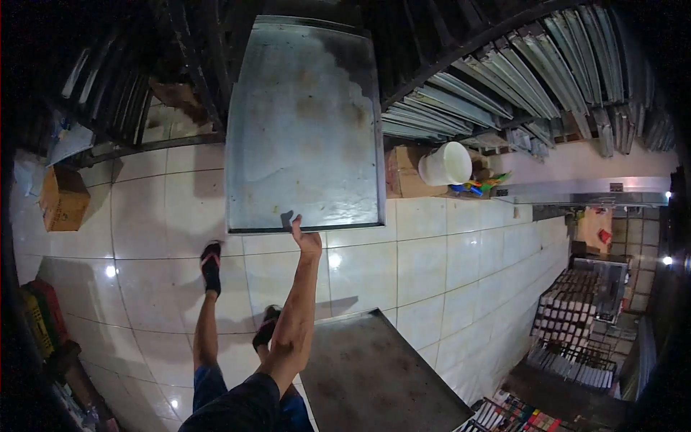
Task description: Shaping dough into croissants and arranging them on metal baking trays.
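A large grey metal baking tray (302, 144) with a low rim and dark stains juts out of a dark rack in front of me. My left hand (308, 241) is at the middle of its near edge. The thumb rests over the rim, and the other fingers are hidden under the tray. A second, darker metal tray (385, 371) lies across the lower right, next to my left forearm. Part of it runs out of the picture. What supports it does not show. My right hand is out of view.
Racks of stacked trays (533, 68) rise on the right. A white bucket (446, 164) stands beside a cardboard piece (410, 173). At the left are a cardboard box (63, 198) and coloured crates (44, 317). Loaded racks (576, 309) stand far right. Pale tiles (403, 266) cover the floor.
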The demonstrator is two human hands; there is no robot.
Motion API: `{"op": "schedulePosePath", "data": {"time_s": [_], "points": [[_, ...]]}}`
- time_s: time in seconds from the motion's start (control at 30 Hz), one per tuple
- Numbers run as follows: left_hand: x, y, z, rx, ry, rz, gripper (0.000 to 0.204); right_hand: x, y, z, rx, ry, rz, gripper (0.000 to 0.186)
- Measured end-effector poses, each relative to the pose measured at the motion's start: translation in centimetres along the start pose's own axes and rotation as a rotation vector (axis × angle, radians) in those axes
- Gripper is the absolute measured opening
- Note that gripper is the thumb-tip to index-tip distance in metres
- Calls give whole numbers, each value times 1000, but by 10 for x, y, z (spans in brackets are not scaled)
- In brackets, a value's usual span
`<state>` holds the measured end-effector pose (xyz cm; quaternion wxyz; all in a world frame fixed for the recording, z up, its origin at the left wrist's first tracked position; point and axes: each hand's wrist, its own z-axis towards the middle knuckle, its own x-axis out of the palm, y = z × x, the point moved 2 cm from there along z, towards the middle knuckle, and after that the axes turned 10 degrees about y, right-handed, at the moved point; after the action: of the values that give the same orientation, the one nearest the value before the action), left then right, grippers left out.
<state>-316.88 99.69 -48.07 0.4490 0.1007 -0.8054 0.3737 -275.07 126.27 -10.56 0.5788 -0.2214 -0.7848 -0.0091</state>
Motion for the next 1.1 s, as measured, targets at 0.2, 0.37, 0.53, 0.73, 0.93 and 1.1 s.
{"op": "schedulePosePath", "data": {"time_s": [0.2,0.37,0.53,0.73,0.93,1.1], "points": [[37,7,-56,-282,-153,-208,16,-15,234,-88,10,98,60,64],[8,-53,-128,-304,-156,-191,15,-48,265,0,216,188,280,75],[17,-81,-189,-276,-194,-170,13,-83,322,32,300,239,324,81],[42,-110,-242,-321,-227,-151,11,-9,334,2,284,197,267,78],[85,-154,-255,-287,-224,-82,9,51,228,41,-73,-152,-613,68],[37,-165,-254,-284,-308,44,9,87,196,69,-356,-386,-1327,60]]}}
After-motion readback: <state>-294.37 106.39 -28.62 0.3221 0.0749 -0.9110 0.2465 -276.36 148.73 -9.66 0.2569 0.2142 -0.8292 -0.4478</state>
